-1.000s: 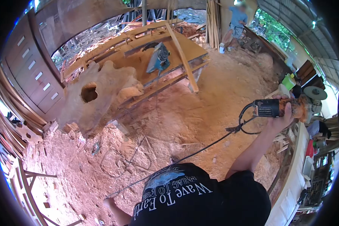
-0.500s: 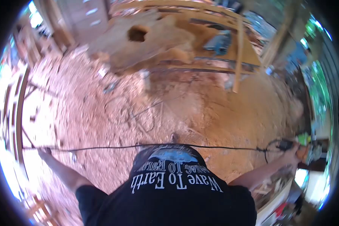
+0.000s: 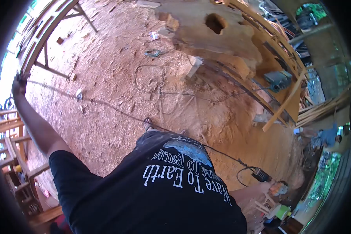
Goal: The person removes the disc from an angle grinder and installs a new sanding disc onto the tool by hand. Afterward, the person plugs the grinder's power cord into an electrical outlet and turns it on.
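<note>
On the far left, my left hand point(image 3: 19, 86) is raised with its fingers closed around the end of a dark cord point(image 3: 123, 112). The cord runs across in front of my body to the right side. There my right hand point(image 3: 270, 187) grips a corded power tool point(image 3: 261, 174) with a dark vented body and an orange-grey end. Its exact kind is hard to tell, and my fingers partly hide it. A loop of cord hangs beside the tool.
A large wood slab point(image 3: 238, 37) with a hole lies at the top, near a blue-grey power tool point(image 3: 277, 80). Wood shavings cover the ground point(image 3: 109, 82). A wooden rack point(image 3: 52, 27) stands upper left, stacked frames point(image 3: 17, 156) lower left. Another person point(image 3: 328, 136) is at the right.
My view has turned to the right and become sharper. My left arm now reaches further up and forward with the cord; my right hand sits lower in view, still holding the power tool.
</note>
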The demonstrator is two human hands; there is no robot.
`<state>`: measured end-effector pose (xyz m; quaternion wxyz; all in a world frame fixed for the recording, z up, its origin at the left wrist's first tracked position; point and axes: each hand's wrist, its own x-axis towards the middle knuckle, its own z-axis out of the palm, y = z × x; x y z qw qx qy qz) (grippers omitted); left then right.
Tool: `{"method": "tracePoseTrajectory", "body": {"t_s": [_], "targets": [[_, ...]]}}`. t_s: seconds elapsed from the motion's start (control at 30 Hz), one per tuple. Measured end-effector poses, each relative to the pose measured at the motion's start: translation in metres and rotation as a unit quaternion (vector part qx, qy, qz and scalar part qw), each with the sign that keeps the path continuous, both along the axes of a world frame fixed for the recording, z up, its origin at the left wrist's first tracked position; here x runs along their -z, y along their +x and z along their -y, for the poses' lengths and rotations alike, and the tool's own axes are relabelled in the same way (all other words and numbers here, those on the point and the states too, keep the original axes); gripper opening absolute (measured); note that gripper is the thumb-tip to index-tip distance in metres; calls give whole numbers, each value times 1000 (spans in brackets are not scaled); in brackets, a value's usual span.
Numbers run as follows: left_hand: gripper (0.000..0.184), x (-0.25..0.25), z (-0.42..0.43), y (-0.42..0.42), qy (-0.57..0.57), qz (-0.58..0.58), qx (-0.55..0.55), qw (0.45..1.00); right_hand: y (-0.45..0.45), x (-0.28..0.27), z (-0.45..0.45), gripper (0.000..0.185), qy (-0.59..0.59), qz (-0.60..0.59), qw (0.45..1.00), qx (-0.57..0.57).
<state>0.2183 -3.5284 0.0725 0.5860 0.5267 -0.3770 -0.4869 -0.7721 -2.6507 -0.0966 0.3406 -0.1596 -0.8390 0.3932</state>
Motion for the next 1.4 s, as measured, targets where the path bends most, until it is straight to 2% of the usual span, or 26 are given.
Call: {"method": "tracePoseTrajectory", "body": {"t_s": [0.03,0.07,0.13,0.17,0.2,0.27,0.3,0.33,0.4,0.43,0.47,0.5,0.53,0.6,0.67,0.7,0.73,0.83,0.9,1.0,1.03,1.13,1.2,1.27,1.3,1.4], "targets": [[26,12,27,45,-30,-69,48,996,4,24,0,23,300,77,950,-40],[26,2,22,32,-10,-104,17,994,-5,47,12,18,86,52,987,-125],[27,-9,11,25,-134,-129,119,975,-8,65,61,13,-236,50,947,-211],[23,-29,-16,-29,-168,-79,-52,981,3,67,95,13,-334,72,914,-218],[20,-54,-51,-96,-217,-71,-147,963,15,68,127,13,-429,93,870,-224],[18,-72,-92,-115,-277,-141,130,942,50,58,186,20,-457,131,849,-232],[19,-85,-115,-156,-259,-143,57,954,62,57,209,24,-470,153,835,-240],[20,-91,-125,-177,-252,-102,-41,961,66,66,222,28,-460,180,832,-252],[22,-100,-146,-191,-236,-44,-30,970,70,92,239,36,-438,232,823,-279],[24,-100,-154,-201,-238,-11,-79,968,73,104,245,39,-447,292,795,-289],[26,-101,-160,-214,-240,22,-126,962,78,115,255,39,-432,303,799,-289],[28,-102,-171,-230,-235,96,-154,955,84,125,265,39,-418,313,803,-287],[27,-96,-179,-232,-207,246,-187,928,92,133,276,40,-404,321,808,-284],[18,-107,-205,-274,-111,387,-171,899,112,136,299,38,-393,385,794,-258],[17,-99,-203,-258,-98,379,-107,914,141,120,324,35,-366,391,799,-273],[17,-95,-202,-252,-146,370,-78,914,154,113,336,33,-359,393,800,-277],[27,-98,-204,-261,-196,317,-58,926,165,109,347,32,-364,396,796,-276],[46,-101,-190,-268,-247,301,16,921,188,119,367,28,-373,392,796,-270],[40,-95,-165,-261,-212,296,86,928,187,153,369,29,-375,367,807,-270],[29,-80,-127,-285,-142,357,130,914,216,123,390,30,-378,407,787,-267],[29,-75,-109,-294,-195,424,163,869,220,126,393,30,-388,402,786,-264],[30,-64,-75,-341,-196,401,183,876,241,120,402,30,-409,382,790,-249],[30,-52,-43,-368,-200,373,202,883,243,119,399,30,-413,448,752,-252],[29,-48,-22,-403,-182,366,233,882,232,158,385,29,-428,499,729,-192],[29,-42,-11,-418,-175,374,248,877,232,185,371,29,-477,429,736,-215],[26,-33,6,-468,-183,455,244,837,224,237,357,35,-499,417,737,-186]]}}
